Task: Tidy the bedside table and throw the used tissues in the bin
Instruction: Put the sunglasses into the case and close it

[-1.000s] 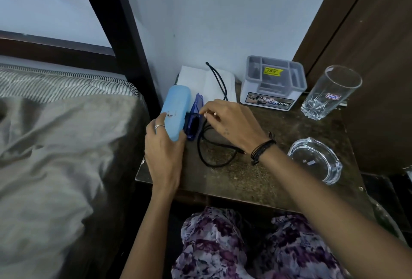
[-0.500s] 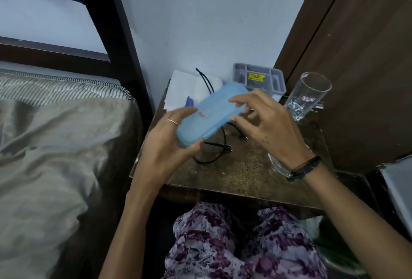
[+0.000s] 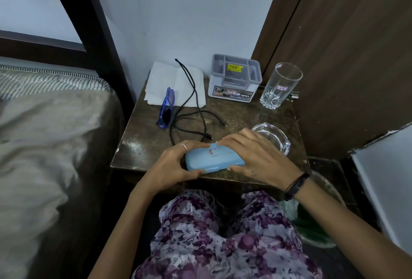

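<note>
The bedside worktop point(image 3: 245, 118) is carrying white tissues point(image 3: 176, 82) at its back left corner, lying flat against the wall with a black cable point(image 3: 189, 109) looping across them. I am holding a light blue glasses case point(image 3: 214, 158) over the worktop's near edge, my left hand point(image 3: 174, 165) gripping its left end, fingers curled over the top and thumb along the front. My right hand point(image 3: 256, 156) is gripping the right end, fingers arched over the lid and thumb pressing the front rim. The case is looking closed. Blue sunglasses point(image 3: 166, 110) are lying partly on the tissues, beside the cable. A grey organiser box point(image 3: 234, 80) is standing at the back, a tall glass point(image 3: 279, 86) just beside it, and a glass ashtray point(image 3: 273, 137) is sitting next to my right hand. A bin point(image 3: 312, 223) is showing below my right forearm.
</note>
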{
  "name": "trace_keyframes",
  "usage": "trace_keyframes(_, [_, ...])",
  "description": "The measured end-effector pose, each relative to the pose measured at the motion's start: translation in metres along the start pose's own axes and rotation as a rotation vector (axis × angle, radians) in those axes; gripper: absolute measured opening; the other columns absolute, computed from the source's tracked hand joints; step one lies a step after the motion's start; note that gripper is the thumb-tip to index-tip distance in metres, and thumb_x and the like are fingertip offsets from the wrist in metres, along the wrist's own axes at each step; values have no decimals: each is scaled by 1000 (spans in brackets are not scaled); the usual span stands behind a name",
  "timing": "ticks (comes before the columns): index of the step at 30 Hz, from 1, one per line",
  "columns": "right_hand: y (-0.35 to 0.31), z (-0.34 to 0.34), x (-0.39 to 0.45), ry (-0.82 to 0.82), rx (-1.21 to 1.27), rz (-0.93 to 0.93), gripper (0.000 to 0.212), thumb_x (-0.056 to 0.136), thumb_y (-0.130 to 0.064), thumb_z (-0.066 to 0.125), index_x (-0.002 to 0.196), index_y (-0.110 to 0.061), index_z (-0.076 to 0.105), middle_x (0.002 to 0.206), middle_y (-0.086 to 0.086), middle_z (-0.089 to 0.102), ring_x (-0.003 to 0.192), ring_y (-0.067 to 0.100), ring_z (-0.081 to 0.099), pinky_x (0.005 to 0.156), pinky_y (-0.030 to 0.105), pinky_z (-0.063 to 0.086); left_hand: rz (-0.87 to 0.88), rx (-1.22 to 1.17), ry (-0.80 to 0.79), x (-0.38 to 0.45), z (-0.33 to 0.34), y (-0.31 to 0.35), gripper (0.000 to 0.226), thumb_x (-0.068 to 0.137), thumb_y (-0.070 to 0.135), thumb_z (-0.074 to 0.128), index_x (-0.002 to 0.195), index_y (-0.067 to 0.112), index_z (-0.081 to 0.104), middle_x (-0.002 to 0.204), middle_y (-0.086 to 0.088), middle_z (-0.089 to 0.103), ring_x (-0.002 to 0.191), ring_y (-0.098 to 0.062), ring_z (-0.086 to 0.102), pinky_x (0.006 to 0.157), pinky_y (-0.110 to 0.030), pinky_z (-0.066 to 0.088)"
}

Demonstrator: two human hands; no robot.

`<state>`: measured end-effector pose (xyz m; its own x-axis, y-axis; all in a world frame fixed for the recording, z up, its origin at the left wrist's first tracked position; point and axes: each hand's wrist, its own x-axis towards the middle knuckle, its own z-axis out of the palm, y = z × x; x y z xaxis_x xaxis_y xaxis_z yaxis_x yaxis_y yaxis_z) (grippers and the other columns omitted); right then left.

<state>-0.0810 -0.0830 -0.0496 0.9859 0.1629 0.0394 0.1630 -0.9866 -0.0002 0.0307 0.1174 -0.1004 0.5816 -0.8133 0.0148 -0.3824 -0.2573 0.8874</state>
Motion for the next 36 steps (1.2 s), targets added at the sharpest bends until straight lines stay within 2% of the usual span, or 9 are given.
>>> trace_keyframes(6, [-13, 10, 8, 72, -33, 43, 60, 70, -36, 75, 120, -20, 47, 112, 1, 57, 96, 17, 44, 76, 30, 45, 17, -16, 55, -1, -6, -15, 56, 65, 40, 69, 117, 47, 51, 123, 24, 51, 117, 0, 49, 97, -32, 48])
trace_keyframes(11, [-17, 17, 10, 54, -51, 89, 57, 71, -39, 73, 118, -20, 47, 109, 2, 58, 93, 21, 52, 75, 30, 45, -14, 14, 78, 3, -4, -21, 68, 66, 28, 77, 127, 31, 48, 117, 26, 47, 112, -1, 47, 94, -27, 44])
trace_keyframes(16, [-15, 11, 14, 40, -55, 72, 57, 67, -38, 78, 113, -15, 55, 102, 3, 63, 87, 20, 57, 67, 29, 49, -9, 33, 145, 4, 0, -23, 78, 67, 15, 82, 130, 35, 40, 129, 11, 41, 120, -5, 41, 100, -24, 39])
trace_keyframes(21, [-12, -3, 18, 18, -111, 0, 49, 67, -40, 77, 104, -12, 61, 82, 1, 66, 72, 15, 58, 58, 22, 47, -25, 56, 160, 4, 0, -23, 88, 66, 17, 83, 139, 28, 36, 145, 4, 26, 127, -2, 30, 104, -24, 32])
trace_keyframes(23, [-12, -10, 21, -32, -76, -24, 49, 75, -39, 71, 112, -10, 58, 88, 5, 65, 77, 16, 54, 65, 24, 44, -27, 42, 164, 5, 0, -24, 92, 65, 18, 84, 140, 30, 32, 147, 3, 26, 126, -3, 32, 104, -26, 34])
trace_keyframes(26, [-3, -19, 28, -175, 15, 8, 48, 90, -42, 53, 131, -18, 43, 108, 4, 53, 89, 13, 42, 72, 21, 28, -11, 33, 177, 5, 0, -25, 99, 64, 18, 84, 140, 36, 25, 146, 1, 26, 128, -9, 36, 103, -29, 38])
trace_keyframes(29, [10, -24, 37, -282, 92, 42, 46, 92, -45, 47, 134, -26, 40, 109, 5, 50, 95, 20, 50, 73, 26, 34, 4, 23, 191, 6, 1, -27, 103, 63, 16, 85, 138, 42, 18, 145, 0, 27, 127, -11, 37, 103, -29, 40])
trace_keyframes(32, [20, -27, 46, -350, 146, 55, 41, 95, -46, 41, 132, -29, 44, 102, 3, 48, 89, 18, 48, 71, 29, 34, 8, -12, 193, 5, 1, -28, 107, 62, 16, 85, 138, 44, 14, 141, 8, 24, 119, -4, 42, 99, -25, 42])
trace_keyframes(36, [34, -25, 59, -263, 245, 120, 36, 98, -43, 31, 124, -30, 53, 96, 4, 50, 87, 20, 52, 74, 34, 43, -8, -67, 180, 5, 1, -27, 111, 61, 13, 86, 137, 47, 13, 138, 16, 20, 106, 17, 45, 91, -12, 42])
